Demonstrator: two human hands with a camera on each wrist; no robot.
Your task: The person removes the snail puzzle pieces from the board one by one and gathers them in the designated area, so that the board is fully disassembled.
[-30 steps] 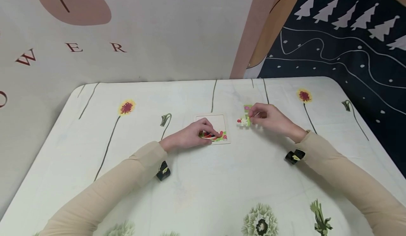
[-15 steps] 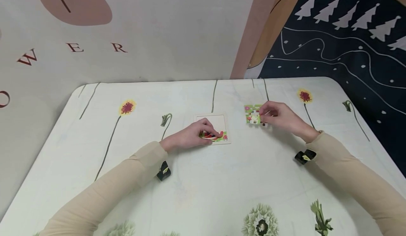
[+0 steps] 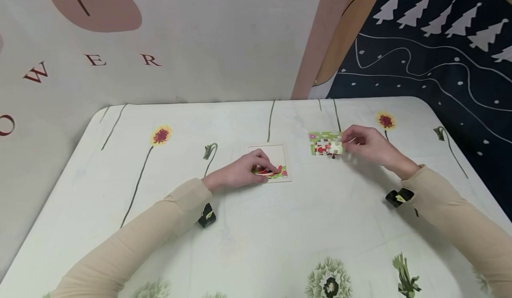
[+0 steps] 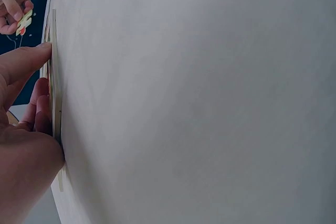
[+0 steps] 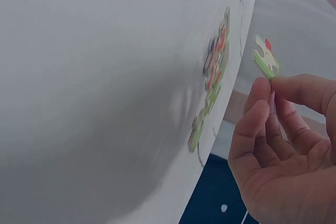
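My right hand (image 3: 366,144) pinches a jigsaw piece (image 5: 266,56), mostly cream and green with a red spot, between thumb and fingertip. The piece is raised above the table, over the right end of a cluster of joined jigsaw pieces (image 3: 321,149), which are green, red and white. On the left, my left hand (image 3: 246,169) rests on a square puzzle tray (image 3: 270,151) with a pale rim, its index finger extended across the pieces. Red and green pieces (image 3: 283,172) fill the tray's lower strip, partly hidden under that hand; the upper part shows bare backing.
A white tablecloth (image 3: 256,235) printed with flowers covers the table. Behind its far edge stands a pale wall cloth (image 3: 224,58), with a dark cloth (image 3: 420,66) bearing white trees at the right. Each wrist wears a small black camera (image 3: 400,197).
My right hand has moved right with the piece, uncovering more of the joined pieces on the table. The left hand and the tray have stayed in place.
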